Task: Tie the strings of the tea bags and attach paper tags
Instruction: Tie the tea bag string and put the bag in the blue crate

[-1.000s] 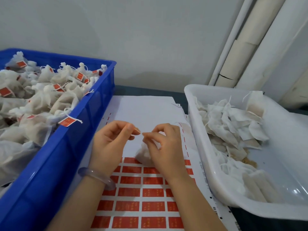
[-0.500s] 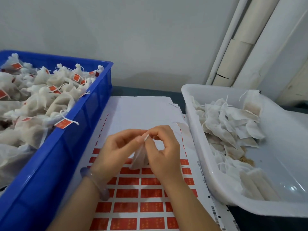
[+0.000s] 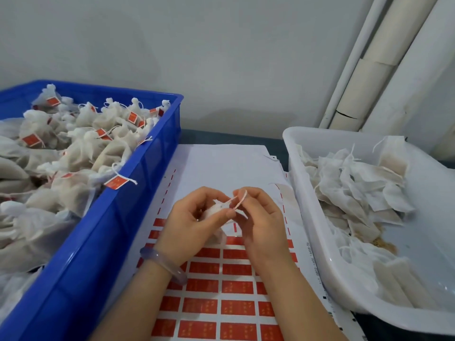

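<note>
Above the red tag sheet (image 3: 236,289) at mid tabletop (image 3: 234,137), both grips worked one tea bag (image 3: 216,209). Left grip (image 3: 194,217) pinched the bag's gathered neck betw. thumb & fingers; right grip (image 3: 261,217) pinched a loop of its string (image 3: 240,201). Bag looked v. light, soft, crushable, prob. tears if yanked; best held at the neck, string close to the knot. Tagged bags filled the blue crate (image 3: 118,217) at left, untied ones the white tub (image 3: 310,217) at right. Gold marks on tags unreadable; sheet-edge print approx. "0602-1600", blurred.

White tea bag (image 3: 218,208) held aloft; string (image 3: 238,201) looped.
</note>
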The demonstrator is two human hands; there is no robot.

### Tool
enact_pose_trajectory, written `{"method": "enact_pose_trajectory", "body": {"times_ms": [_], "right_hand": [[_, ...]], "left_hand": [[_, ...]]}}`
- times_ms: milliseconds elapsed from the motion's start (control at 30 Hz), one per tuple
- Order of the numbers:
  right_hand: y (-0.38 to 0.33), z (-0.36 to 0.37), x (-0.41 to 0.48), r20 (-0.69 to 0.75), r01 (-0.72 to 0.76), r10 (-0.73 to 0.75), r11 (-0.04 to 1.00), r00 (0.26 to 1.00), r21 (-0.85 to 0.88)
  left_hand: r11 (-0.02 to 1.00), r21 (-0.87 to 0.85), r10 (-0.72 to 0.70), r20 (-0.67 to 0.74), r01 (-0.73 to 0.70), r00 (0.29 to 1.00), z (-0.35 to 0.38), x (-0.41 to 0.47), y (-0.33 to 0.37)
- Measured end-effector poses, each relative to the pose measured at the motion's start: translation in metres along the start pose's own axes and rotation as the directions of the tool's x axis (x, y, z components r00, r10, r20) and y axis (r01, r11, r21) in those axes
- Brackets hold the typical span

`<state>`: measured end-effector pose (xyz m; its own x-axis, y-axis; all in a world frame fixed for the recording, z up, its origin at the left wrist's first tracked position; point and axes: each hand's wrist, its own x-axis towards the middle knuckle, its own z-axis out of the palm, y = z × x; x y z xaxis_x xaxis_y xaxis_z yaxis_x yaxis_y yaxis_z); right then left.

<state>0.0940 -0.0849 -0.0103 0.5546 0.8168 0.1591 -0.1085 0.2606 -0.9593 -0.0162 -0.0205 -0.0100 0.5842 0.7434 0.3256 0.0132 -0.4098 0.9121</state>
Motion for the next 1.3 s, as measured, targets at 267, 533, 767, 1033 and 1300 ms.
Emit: {"method": "enact_pose_trajectory", "body": {"times_ms": [267, 533, 767, 1033, 1300], "right_hand": [[-0.001, 0.001, 0.0, 0.001, -0.047, 0.05, 0.936, 0.999, 0.348], [0.002, 0.002, -0.003, -0.012, 0.017, -0.016, 0.993, 1.0, 0.113], [0.002, 0.001, -0.006, 0.056, 0.275, -0.271, 0.911, 0.961, -0.308], [0.003, 0.0, -0.005, 0.17, 0.24, -0.184, 0.878, 0.968, -0.414], [0.01, 0.001, -0.005, 0.062, 0.342, -0.379, 0.738, 0.923, -0.582]], "left_hand": [[0.983, 0.183, 0.008, -0.1, 0.011, 0.995, 0.0, 0.003, -0.005], [0.978, -0.176, -0.137, -0.132, 0.113, 0.982, -0.005, 0.003, 0.005], [0.978, -0.155, -0.135, 0.04, 0.14, 0.99, -0.006, 0.002, 0.004], [0.999, 0.036, 0.013, 0.006, -0.013, 1.0, -0.003, -0.002, 0.0], [0.908, 0.386, 0.183, -0.007, -0.166, 0.983, 0.002, -0.002, -0.002]]}}
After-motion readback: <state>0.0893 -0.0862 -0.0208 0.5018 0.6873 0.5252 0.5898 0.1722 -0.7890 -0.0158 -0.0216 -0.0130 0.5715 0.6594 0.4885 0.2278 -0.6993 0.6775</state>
